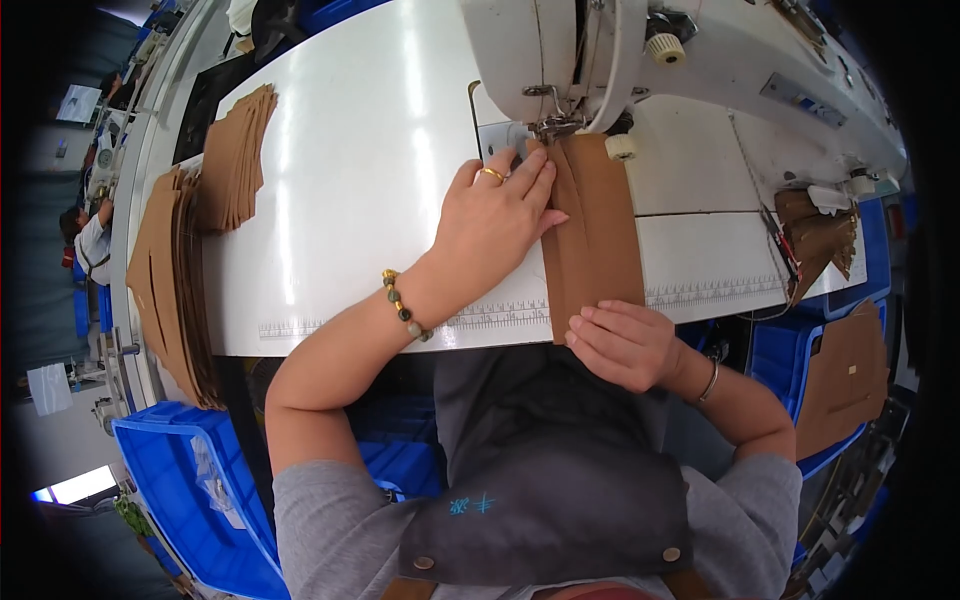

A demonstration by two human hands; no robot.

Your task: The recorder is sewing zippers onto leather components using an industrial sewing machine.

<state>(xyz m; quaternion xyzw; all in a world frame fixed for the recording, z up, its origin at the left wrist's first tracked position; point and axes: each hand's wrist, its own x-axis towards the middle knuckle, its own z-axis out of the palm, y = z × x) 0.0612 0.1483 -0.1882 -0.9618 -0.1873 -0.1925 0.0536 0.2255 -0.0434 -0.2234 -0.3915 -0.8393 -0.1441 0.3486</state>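
Note:
A brown leather-like panel with a folded strip along its left side lies on the white sewing table, its far end under the presser foot of the sewing machine. My left hand lies on the panel's left edge, fingers stretched toward the foot and thumb out over the strip. It presses from above without gripping. At the near end, my right hand has its fingers closed on the panel's edge by the table front. The right thumb is mostly hidden.
Stacks of brown pieces stand on the table's left. Small brown pieces and scissors-like tools lie at the right. Blue bins flank me, one holding a brown panel. A printed ruler runs along the front edge.

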